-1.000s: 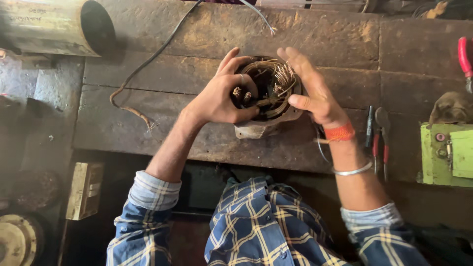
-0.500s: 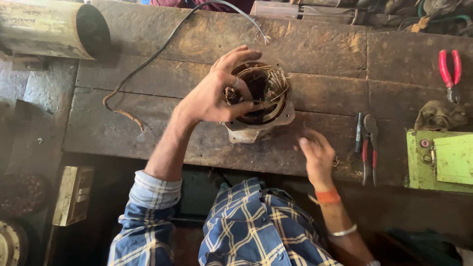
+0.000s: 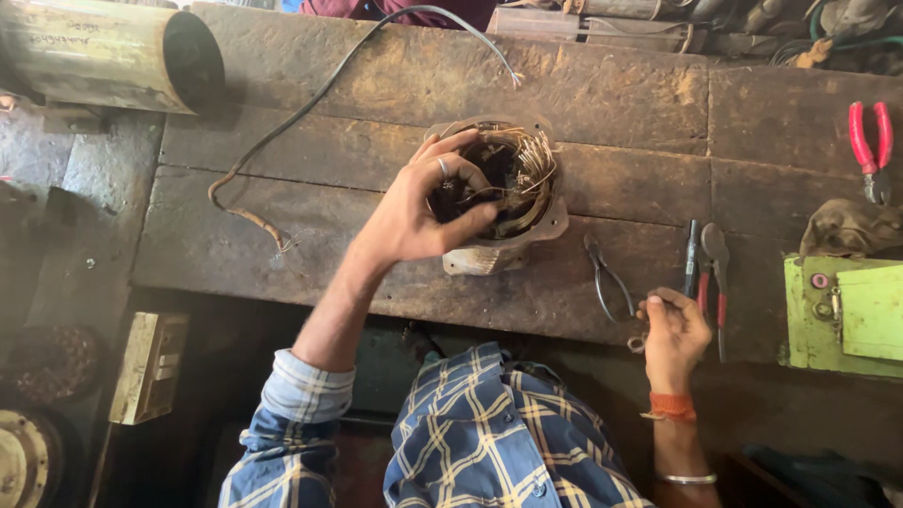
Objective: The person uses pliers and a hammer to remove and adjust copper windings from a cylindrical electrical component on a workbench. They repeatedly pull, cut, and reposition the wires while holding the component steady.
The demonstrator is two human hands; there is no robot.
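A motor stator (image 3: 538,202) with copper windings sits on the worn wooden bench (image 3: 621,94). My left hand (image 3: 414,212) grips its near rim, thumb over the edge and fingers reaching into the winding bore. My right hand (image 3: 675,334) is at the bench's front edge, right of the stator, with its fingers curled around the handle end of a small pair of scissors (image 3: 607,277) whose blades lie flat on the wood.
A dark screwdriver (image 3: 691,259) and red-handled pliers (image 3: 717,273) lie just past my right hand. Red-handled cutters (image 3: 870,141) and a green metal box (image 3: 847,315) are at the right. A metal cylinder (image 3: 103,56) lies far left, with a black cable (image 3: 310,103) running across the bench.
My right hand has left the stator and dropped to the bench's front edge, closing on the scissors. My left hand stays on the stator.
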